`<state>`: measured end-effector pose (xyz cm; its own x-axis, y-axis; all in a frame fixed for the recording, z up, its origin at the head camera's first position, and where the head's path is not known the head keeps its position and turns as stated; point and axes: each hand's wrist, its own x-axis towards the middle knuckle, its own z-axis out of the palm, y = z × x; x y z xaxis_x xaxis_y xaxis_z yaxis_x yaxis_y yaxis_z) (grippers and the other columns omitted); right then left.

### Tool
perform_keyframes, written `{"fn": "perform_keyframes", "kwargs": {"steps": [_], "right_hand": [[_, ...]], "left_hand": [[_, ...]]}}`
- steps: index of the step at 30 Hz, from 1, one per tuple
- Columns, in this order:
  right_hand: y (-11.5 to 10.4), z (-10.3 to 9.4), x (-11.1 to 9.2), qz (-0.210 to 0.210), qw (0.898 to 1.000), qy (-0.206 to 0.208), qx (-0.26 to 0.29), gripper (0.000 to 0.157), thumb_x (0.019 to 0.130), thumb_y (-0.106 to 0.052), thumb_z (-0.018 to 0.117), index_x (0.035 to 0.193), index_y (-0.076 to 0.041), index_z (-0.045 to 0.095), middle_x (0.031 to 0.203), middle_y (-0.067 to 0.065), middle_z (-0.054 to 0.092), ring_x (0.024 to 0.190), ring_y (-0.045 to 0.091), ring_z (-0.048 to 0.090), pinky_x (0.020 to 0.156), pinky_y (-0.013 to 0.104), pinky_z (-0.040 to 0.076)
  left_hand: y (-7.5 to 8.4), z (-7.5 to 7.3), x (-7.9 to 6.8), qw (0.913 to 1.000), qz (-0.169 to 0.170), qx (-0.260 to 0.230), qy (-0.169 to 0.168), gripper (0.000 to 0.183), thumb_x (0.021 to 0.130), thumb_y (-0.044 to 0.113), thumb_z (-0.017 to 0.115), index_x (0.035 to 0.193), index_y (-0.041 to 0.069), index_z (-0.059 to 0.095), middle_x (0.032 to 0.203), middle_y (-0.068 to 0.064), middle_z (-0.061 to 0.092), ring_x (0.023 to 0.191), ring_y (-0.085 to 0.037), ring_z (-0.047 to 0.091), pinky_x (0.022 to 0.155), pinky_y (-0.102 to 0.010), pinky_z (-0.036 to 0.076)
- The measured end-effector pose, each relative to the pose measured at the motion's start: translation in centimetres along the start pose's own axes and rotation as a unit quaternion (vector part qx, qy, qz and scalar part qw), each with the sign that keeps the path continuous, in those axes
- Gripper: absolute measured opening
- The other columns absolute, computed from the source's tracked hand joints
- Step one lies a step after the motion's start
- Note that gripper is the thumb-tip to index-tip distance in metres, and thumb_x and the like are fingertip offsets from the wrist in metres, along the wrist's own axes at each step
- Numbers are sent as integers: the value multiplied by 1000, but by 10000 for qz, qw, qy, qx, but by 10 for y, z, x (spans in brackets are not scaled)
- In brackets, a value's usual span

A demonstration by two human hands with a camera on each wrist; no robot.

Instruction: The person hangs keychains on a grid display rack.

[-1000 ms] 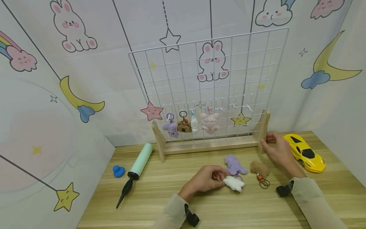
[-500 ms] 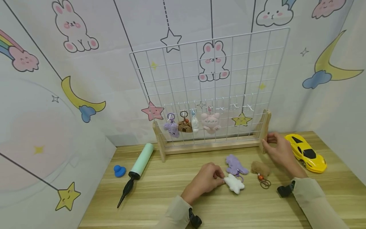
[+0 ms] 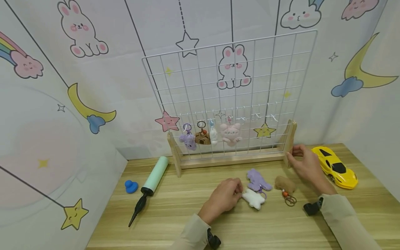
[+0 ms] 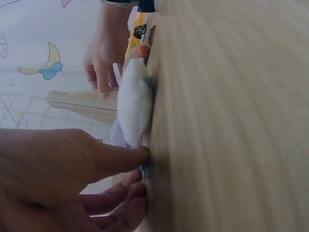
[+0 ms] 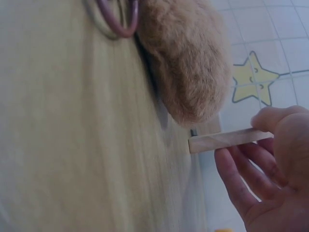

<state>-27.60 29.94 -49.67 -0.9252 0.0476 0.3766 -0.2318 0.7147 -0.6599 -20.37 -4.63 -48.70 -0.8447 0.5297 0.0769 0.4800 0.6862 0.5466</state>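
Note:
My left hand point(image 3: 222, 196) pinches the small blue clasp point(image 4: 145, 170) of a white, star-shaped plush keychain point(image 3: 253, 199), low over the wooden table. The plush extends to the right of the fingertips. Just behind it lies a purple plush keychain point(image 3: 257, 179). A brown plush keychain point(image 3: 285, 184) with an orange bead and rings is further right. With thumb and fingers on either side, my right hand point(image 3: 304, 165) grips the right wooden leg point(image 5: 227, 140) of the white wire grid rack point(image 3: 237, 104). Purple, brown, white and pink plush keychains point(image 3: 230, 133) hang from the rack's hooks.
A yellow toy car point(image 3: 335, 168) stands right of my right hand. On the left are a mint-green hand pump point(image 3: 154, 175) with a black nozzle and a blue, duck-shaped thing point(image 3: 131, 186). A printed cloth backdrop point(image 3: 125, 76) rises behind the rack.
The white plush has turned from edge-on to show its star shape, then shifted slightly left with my left hand. My right hand keeps its grip on the rack's leg.

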Motion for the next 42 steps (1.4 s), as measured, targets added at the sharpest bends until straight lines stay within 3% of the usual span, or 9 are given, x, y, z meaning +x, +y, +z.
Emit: {"fn": "perform_keyframes", "kwargs": {"steps": [8,13,20,23,28,34,42], "right_hand": [[-2,-1,-1,0,10000,-2,39,35,109,-25,66,123,7,61,120,32,71,114,51,69,97,68,53],[-2,-1,-1,-9,10000,36,43,35,109,-25,67,122,7,61,119,32,72,113,51,69,96,67,53],[0,-1,0,-25,10000,76,42,35,108,-25,67,122,6,61,118,32,72,113,51,70,96,67,53],[1,-1,0,-16,9999,95,31,35,108,-25,67,122,6,61,118,32,72,113,51,70,96,68,53],[3,-1,0,3,9999,98,26,35,108,-26,68,123,6,61,118,31,72,113,51,70,97,68,53],[3,0,0,22,9999,96,31,35,108,-27,68,122,5,61,118,31,72,113,50,70,96,67,53],[2,1,0,-11,10000,73,-19,34,108,-26,68,121,5,62,117,30,73,111,48,71,95,64,54]], "left_hand": [[-2,-10,-2,10000,8,-33,-83,9,102,5,73,111,8,75,103,-7,74,94,-15,68,78,-21,56],[-6,-19,1,9973,-164,-712,32,11,103,6,73,113,10,75,103,-5,75,90,-10,69,78,-22,57],[-11,-35,3,9731,-508,-2243,142,7,99,10,78,104,10,84,110,-5,82,92,-12,80,77,-22,60],[-10,-42,3,9642,-524,-2599,35,11,97,11,82,106,7,85,110,-8,83,92,-13,81,77,-20,60],[-10,-50,3,9688,-407,-2443,117,12,97,9,82,108,5,85,106,-10,84,91,-13,80,76,-18,59],[-10,-54,3,9781,-259,-2014,455,11,101,18,80,108,15,87,107,-3,84,94,-16,79,79,-22,61],[-5,-55,1,9781,62,-1957,711,18,106,22,73,117,11,82,114,-3,82,101,-22,79,81,-23,62]]}}
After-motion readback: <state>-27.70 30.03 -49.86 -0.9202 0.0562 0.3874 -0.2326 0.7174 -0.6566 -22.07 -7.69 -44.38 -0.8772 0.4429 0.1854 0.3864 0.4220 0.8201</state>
